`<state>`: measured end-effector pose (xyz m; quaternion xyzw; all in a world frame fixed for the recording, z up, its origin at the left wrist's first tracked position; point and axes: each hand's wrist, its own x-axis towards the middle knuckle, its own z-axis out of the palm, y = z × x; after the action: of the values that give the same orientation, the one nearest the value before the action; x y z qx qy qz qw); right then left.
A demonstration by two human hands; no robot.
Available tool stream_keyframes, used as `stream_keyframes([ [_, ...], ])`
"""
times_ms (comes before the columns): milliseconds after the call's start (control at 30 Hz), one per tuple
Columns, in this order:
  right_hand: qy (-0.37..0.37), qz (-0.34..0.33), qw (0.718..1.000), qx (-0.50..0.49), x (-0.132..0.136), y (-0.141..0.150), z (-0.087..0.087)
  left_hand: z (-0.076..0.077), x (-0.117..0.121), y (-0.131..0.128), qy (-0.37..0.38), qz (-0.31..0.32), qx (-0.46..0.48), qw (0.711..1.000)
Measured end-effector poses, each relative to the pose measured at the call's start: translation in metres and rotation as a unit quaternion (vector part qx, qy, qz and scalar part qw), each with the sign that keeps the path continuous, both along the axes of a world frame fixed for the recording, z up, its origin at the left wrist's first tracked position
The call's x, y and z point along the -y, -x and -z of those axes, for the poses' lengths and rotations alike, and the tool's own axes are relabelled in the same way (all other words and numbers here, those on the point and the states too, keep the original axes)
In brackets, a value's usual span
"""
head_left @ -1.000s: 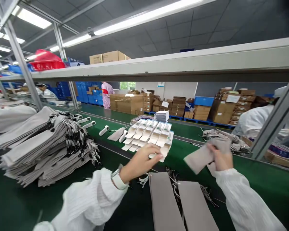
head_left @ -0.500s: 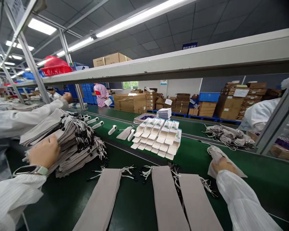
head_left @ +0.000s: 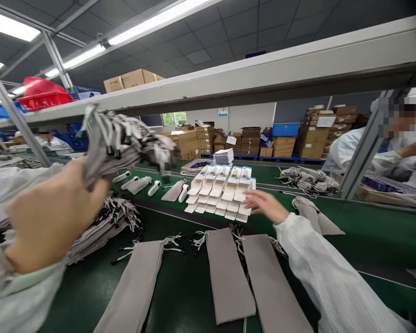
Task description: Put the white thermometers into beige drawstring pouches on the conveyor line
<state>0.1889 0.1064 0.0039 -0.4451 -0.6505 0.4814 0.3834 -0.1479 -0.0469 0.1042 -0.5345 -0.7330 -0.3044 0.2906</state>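
Note:
My left hand (head_left: 52, 208) grips a bundle of grey drawstring pouches (head_left: 100, 157), raised at the left and blurred, cords dangling. Below it lies a pile of similar pouches (head_left: 100, 236). My right hand (head_left: 265, 206) has its fingers apart, beside the open white boxes (head_left: 225, 203) and holding nothing; I cannot tell whether it touches them. To its right, a grey pouch (head_left: 314, 215) lies on the green surface. In front of me are three flat pouch stacks: a left stack (head_left: 135, 277), a middle stack (head_left: 229, 277) and a right stack (head_left: 270, 282).
Small white devices (head_left: 154, 188) and a filled pouch (head_left: 173, 191) lie left of the boxes. Behind them is a paper stack (head_left: 223, 156). Bunched pouches (head_left: 308, 179) lie at the back right. A shelf beam (head_left: 229, 88) crosses above; a co-worker's sleeve (head_left: 350, 148) shows beyond the post.
My left hand has lifted a bundle of pouches off the pile. My right hand has let go of the pouch at the right and moved left to the boxes. The view has shifted right.

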Motion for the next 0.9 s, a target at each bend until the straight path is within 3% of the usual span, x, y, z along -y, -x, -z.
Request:
stream_keyframes([
  [33,0.050,-0.116,0.990,-0.066,0.016,0.016,-0.008,0.009,-0.002,-0.028,-0.017,-0.063,-0.063,0.996],
  [67,0.081,-0.168,0.975,-0.122,0.030,0.031,-0.012,0.022,-0.004,-0.056,0.006,-0.069,-0.102,0.992],
  [100,0.105,-0.188,0.960,-0.178,0.042,0.044,-0.011,0.038,-0.006,-0.082,0.039,-0.036,-0.127,0.990],
  [200,0.183,-0.097,0.944,-0.256,0.060,0.075,0.010,0.098,-0.006,-0.139,0.178,0.131,-0.155,0.963],
  [267,0.235,-0.031,0.947,-0.215,0.058,0.087,0.030,0.129,-0.002,-0.154,0.252,0.172,-0.127,0.944],
  [300,0.243,-0.007,0.951,-0.193,0.054,0.091,0.038,0.138,0.000,-0.155,0.282,0.194,-0.096,0.935],
  [367,0.213,0.027,0.957,-0.193,0.048,0.094,0.046,0.141,0.002,-0.146,0.299,0.253,-0.026,0.920],
  [433,0.179,0.042,0.957,-0.226,0.044,0.091,0.044,0.130,-0.001,-0.132,0.264,0.298,0.049,0.916],
  [500,0.179,0.024,0.952,-0.246,0.042,0.085,0.036,0.119,-0.010,-0.118,0.191,0.295,0.138,0.926],
  [567,0.195,-0.030,0.957,-0.212,0.040,0.076,0.029,0.119,-0.023,-0.109,0.150,0.280,0.262,0.911],
  [600,0.193,-0.063,0.967,-0.151,0.038,0.070,0.026,0.123,-0.030,-0.105,0.162,0.281,0.328,0.887],
  [667,0.146,-0.119,0.979,0.077,0.036,0.059,0.023,0.137,-0.041,-0.098,0.260,0.296,0.422,0.817],
  [733,0.053,-0.128,0.929,0.342,0.036,0.047,0.020,0.153,-0.049,-0.091,0.362,0.305,0.433,0.767],
  [800,-0.061,-0.085,0.872,0.479,0.039,0.040,0.015,0.165,-0.052,-0.085,0.392,0.316,0.398,0.767],
  [900,-0.259,-0.036,0.862,0.435,0.043,0.043,0.013,0.171,-0.055,-0.079,0.365,0.335,0.363,0.790],
])
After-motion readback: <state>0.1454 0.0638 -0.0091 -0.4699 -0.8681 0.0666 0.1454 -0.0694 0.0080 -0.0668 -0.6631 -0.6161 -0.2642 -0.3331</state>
